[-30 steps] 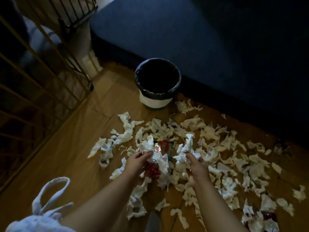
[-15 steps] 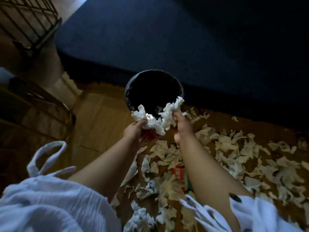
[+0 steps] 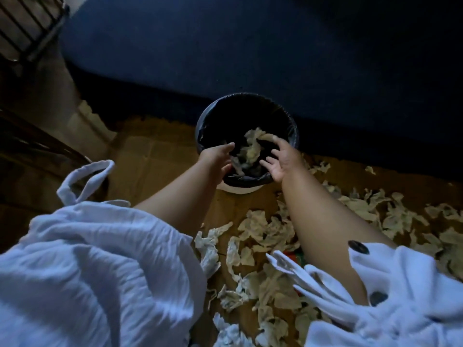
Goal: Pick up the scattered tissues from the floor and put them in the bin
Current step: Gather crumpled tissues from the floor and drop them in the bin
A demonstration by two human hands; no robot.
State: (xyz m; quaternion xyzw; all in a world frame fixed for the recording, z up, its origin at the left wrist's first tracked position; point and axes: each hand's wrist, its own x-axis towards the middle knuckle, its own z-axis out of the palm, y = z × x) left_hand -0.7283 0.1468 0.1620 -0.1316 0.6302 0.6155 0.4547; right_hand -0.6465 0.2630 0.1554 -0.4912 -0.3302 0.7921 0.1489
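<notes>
- Crumpled, cream-white paper tissues [image 3: 251, 149] hang in a loose clump between the two hands, inside the mouth of the round bin with a black plastic liner [image 3: 290, 126]; dim light turns them yellowish and blurs their edges.
- The left hand [image 3: 217, 159] reaches over the near-left rim, fingers spread and holding nothing.
- The right hand [image 3: 281, 159] is over the near-right rim, palm turned inward, fingers splayed; its fingertips touch the top of the clump, and whether they pinch it cannot be told.
- One bin shows, its white base [image 3: 240, 190] peeking out below the liner, just under both wrists.
- Many more torn, wrinkled tissue scraps [image 3: 263, 231] lie scattered on the brown wooden floor [image 3: 155, 159], below and to the right of the right forearm; they overlap too much to count, well over twenty.
- Two bare forearms come out of white, creased fabric sleeves [image 3: 100, 259]; two dark round buttons [image 3: 358, 247] sit on the right sleeve.
- A dark blue surface [image 3: 250, 46] lies beyond the hands, behind the bin.
</notes>
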